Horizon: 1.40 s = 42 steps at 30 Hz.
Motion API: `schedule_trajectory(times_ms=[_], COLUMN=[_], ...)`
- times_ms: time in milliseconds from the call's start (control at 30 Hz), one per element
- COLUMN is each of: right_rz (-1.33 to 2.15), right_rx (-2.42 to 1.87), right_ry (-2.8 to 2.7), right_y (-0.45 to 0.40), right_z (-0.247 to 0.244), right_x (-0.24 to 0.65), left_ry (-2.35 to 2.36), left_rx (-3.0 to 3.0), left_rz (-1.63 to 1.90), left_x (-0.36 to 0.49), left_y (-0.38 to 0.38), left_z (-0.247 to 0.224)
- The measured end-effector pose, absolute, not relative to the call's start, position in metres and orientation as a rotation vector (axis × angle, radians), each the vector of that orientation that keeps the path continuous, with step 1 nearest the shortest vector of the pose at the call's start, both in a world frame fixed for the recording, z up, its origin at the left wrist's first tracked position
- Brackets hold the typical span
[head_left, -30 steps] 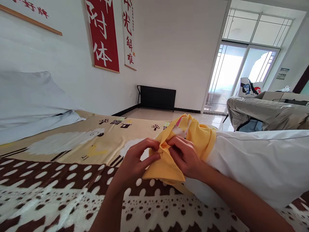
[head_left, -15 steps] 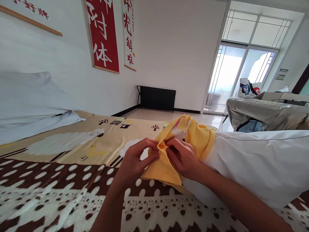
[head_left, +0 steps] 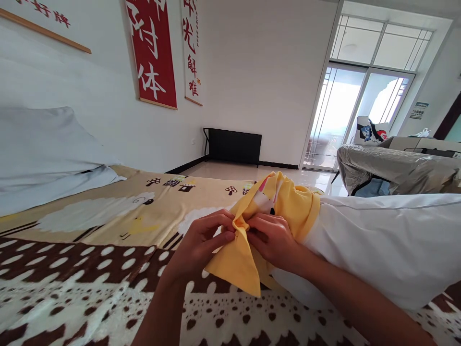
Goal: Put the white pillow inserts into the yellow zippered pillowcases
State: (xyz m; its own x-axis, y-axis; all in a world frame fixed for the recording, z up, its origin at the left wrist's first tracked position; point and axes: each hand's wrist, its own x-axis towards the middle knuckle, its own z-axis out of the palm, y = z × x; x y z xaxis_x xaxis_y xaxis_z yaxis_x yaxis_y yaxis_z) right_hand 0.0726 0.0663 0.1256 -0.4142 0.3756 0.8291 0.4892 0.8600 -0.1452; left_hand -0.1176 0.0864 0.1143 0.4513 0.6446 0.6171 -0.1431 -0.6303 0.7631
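A yellow cloth (head_left: pixel 237 264) with a white and pink print is bunched around the near end of a long white pillow (head_left: pixel 382 240). Its gathered part is twisted into a small knot-like fold between my hands. My left hand (head_left: pixel 207 238) pinches the fold from the left, thumb and fingers pressed together. From the right, my right hand (head_left: pixel 272 238) grips the same fold, with its fingertips partly hidden behind the cloth. A loose flap hangs below the fold onto the patterned blanket (head_left: pixel 137 257).
White fabric (head_left: pixel 46 154) lies at the left of the blanket. A black folded panel (head_left: pixel 235 147) stands by the far wall. At the right are plastic-covered furniture (head_left: pixel 389 166) and a printed bag (head_left: pixel 370 132), near glass doors (head_left: pixel 356 115).
The loose yellow flap has swung down and now hangs lower and more pointed. My hands have stayed at the fold, with the left fingers and thumb closer together.
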Motion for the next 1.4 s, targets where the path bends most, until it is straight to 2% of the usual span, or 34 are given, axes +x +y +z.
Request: schedule_trajectory(times_ms=[267,400,667,833,900,1000,1067,1400], right_rz=[-0.27,-0.301,-0.291,-0.125,-0.052,0.005,0.004,-0.015], right_rx=[-0.611,-0.608,-0.545,-0.627,-0.644,-0.665,-0.683,-0.744], right_ry=[-2.195,-2.238,-2.32,-2.235,-2.192,-2.134,-2.106,-2.118], right_y=[0.061,0.059,0.059,0.059,0.06,0.061,0.063,0.062], right_z=[0.128,0.129,0.131,0.132,0.132,0.134,0.134,0.14], right_x=[0.073,0.074,0.075,0.077,0.078,0.078,0.077,0.069], left_ry=[0.384,0.387,0.392,0.645,0.582,0.403,0.368,0.673], left_rx=[1.795,1.805,1.928,1.985,2.017,2.117,2.125,2.13], left_rz=[1.195,1.291,1.773,2.198,2.087,1.666,1.524,1.545], left_x=[-0.121,-0.122,-0.096,-0.083,-0.09,-0.104,-0.111,-0.11], left_y=[0.084,0.08,0.094,0.091,0.086,0.08,0.079,0.084], left_z=[0.118,0.121,0.114,0.108,0.11,0.116,0.118,0.117])
